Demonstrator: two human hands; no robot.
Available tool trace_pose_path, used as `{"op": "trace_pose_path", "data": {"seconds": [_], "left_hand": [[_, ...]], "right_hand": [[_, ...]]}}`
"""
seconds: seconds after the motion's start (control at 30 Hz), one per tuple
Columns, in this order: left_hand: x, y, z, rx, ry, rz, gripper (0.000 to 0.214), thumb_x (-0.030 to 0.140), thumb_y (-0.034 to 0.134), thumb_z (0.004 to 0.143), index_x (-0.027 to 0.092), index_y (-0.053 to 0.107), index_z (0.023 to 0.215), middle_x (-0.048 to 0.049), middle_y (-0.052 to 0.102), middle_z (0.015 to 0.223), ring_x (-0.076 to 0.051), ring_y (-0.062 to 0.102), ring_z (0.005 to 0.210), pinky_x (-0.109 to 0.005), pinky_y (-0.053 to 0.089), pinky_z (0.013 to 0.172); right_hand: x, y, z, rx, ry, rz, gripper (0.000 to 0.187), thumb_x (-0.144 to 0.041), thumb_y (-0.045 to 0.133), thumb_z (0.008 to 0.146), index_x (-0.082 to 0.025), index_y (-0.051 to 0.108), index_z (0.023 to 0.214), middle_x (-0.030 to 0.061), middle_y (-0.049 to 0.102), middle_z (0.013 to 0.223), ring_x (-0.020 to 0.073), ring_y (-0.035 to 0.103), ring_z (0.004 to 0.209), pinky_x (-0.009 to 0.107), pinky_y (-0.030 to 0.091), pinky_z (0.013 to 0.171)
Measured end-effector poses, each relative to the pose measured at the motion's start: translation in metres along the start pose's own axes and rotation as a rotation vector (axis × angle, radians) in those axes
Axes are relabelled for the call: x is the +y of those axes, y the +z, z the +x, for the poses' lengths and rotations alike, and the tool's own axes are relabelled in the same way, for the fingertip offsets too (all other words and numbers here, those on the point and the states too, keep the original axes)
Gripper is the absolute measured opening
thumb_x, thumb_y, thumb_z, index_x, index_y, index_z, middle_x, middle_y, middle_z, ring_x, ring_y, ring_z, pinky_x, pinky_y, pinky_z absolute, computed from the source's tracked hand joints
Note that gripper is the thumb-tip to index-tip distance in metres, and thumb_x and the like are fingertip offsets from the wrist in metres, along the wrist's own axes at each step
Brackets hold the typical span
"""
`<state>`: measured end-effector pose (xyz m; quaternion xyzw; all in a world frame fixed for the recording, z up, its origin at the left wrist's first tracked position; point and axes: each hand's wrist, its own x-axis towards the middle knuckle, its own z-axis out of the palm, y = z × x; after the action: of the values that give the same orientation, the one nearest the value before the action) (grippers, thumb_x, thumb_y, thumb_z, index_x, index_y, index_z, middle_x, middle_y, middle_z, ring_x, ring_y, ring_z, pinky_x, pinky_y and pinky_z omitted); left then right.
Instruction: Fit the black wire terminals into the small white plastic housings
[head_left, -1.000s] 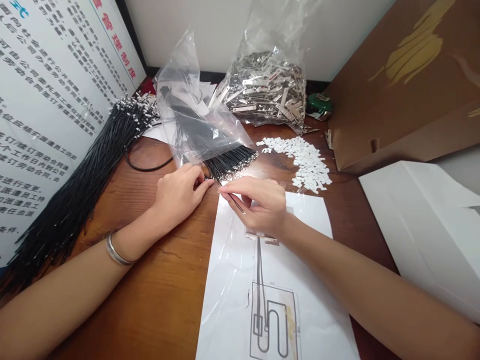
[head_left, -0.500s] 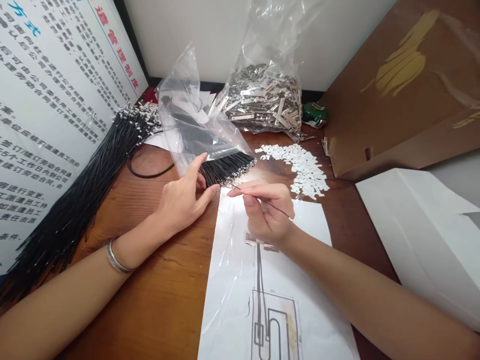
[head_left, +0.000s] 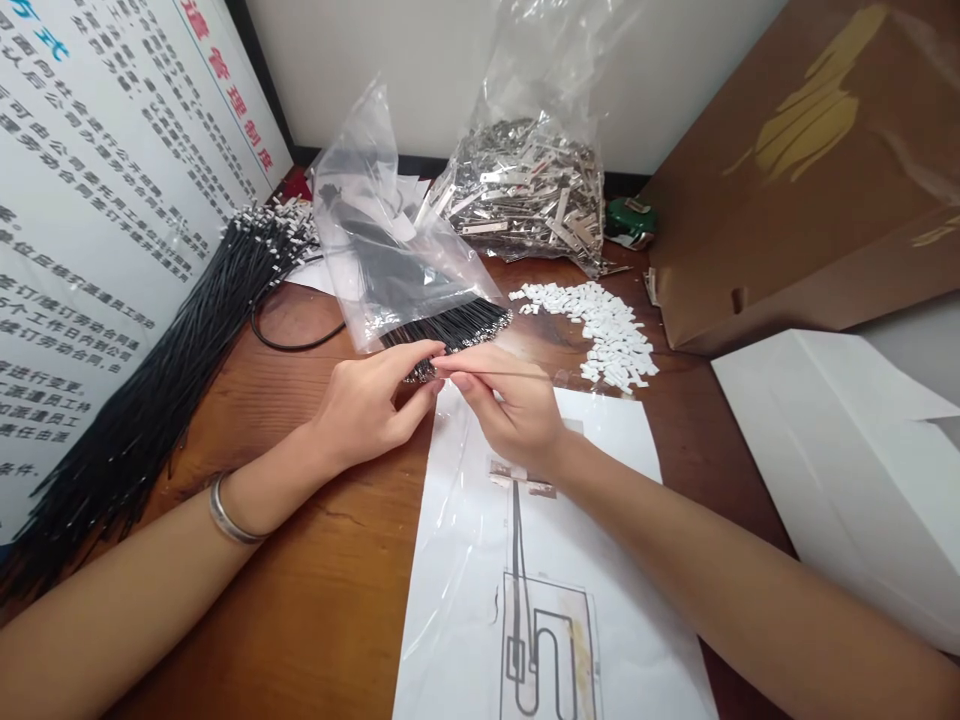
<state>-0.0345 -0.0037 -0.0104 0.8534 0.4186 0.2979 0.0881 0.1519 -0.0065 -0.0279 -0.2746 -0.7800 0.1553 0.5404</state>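
Observation:
My left hand and my right hand meet fingertip to fingertip just in front of a clear plastic bag of thin black wires. Both hands pinch one thin black wire, which runs level to the right from the pinch. The wires' bare metal ends stick out of the bag's mouth, right beside my left fingers. Under my right wrist lies a white sheet with a drawn wire layout, covered by clear film.
A long bundle of black wires with white plugs lies along a printed board at left. Behind are a bag of metal strips, a heap of small white plastic housings, a brown paper bag and a white box.
My left hand, spread on the bag half a second ago, has closed into a pinch. My right hand has turned the single wire level and brought its end to my left fingertips.

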Motion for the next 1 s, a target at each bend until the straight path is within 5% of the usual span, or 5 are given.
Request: {"op": "trace_pose_path", "data": {"seconds": [0.23,0.47,0.6,0.8,1.0], "left_hand": [[-0.0018,0.002,0.0011,-0.009,-0.027,0.012,0.028,0.027,0.055,0.092,0.016,0.064,0.116,-0.0032,0.072,0.091,-0.013,0.067,0.074,-0.023,0.048,0.065],[-0.0044,0.0036,0.0023,0.043,-0.003,0.038,0.016,0.023,0.056,0.092,0.016,0.069,0.098,-0.0022,0.071,0.083,-0.013,0.063,0.07,-0.023,0.043,0.063],[-0.0046,0.0037,0.0016,0.113,0.071,0.004,0.015,0.023,0.058,0.092,0.016,0.07,0.088,-0.0011,0.07,0.075,-0.011,0.06,0.063,-0.022,0.041,0.059],[-0.0051,0.0041,0.0012,0.082,0.115,0.003,0.016,0.024,0.058,0.091,0.016,0.07,0.086,-0.0003,0.066,0.068,-0.01,0.056,0.057,-0.022,0.038,0.055],[-0.0038,0.0036,0.0015,0.093,0.103,-0.015,0.019,0.031,0.064,0.088,0.013,0.071,0.087,-0.0016,0.067,0.066,-0.01,0.057,0.055,-0.022,0.039,0.054]], "right_hand": [[-0.0018,0.0021,-0.0056,0.172,0.17,0.082,0.022,-0.021,0.043,0.101,-0.021,0.064,0.095,0.0005,0.069,0.078,0.0085,0.061,0.058,0.024,0.053,0.06],[-0.0024,0.0089,-0.0031,0.473,0.22,0.211,0.025,-0.036,0.039,0.103,-0.024,0.055,0.088,-0.0017,0.062,0.072,0.006,0.05,0.045,0.018,0.028,0.033],[-0.0006,0.0065,-0.0014,0.464,0.245,0.291,0.023,-0.041,0.041,0.101,-0.025,0.054,0.091,-0.0016,0.061,0.071,0.0067,0.049,0.045,0.02,0.028,0.034],[-0.003,0.0022,-0.0053,0.138,0.33,0.149,0.016,-0.034,0.055,0.095,-0.021,0.06,0.09,-0.0019,0.061,0.065,0.0092,0.055,0.052,0.024,0.041,0.045],[0.0003,0.0046,-0.0021,0.403,0.432,0.226,0.032,-0.046,0.045,0.098,-0.021,0.058,0.083,-0.0016,0.06,0.065,0.0073,0.05,0.048,0.023,0.038,0.043]]}}
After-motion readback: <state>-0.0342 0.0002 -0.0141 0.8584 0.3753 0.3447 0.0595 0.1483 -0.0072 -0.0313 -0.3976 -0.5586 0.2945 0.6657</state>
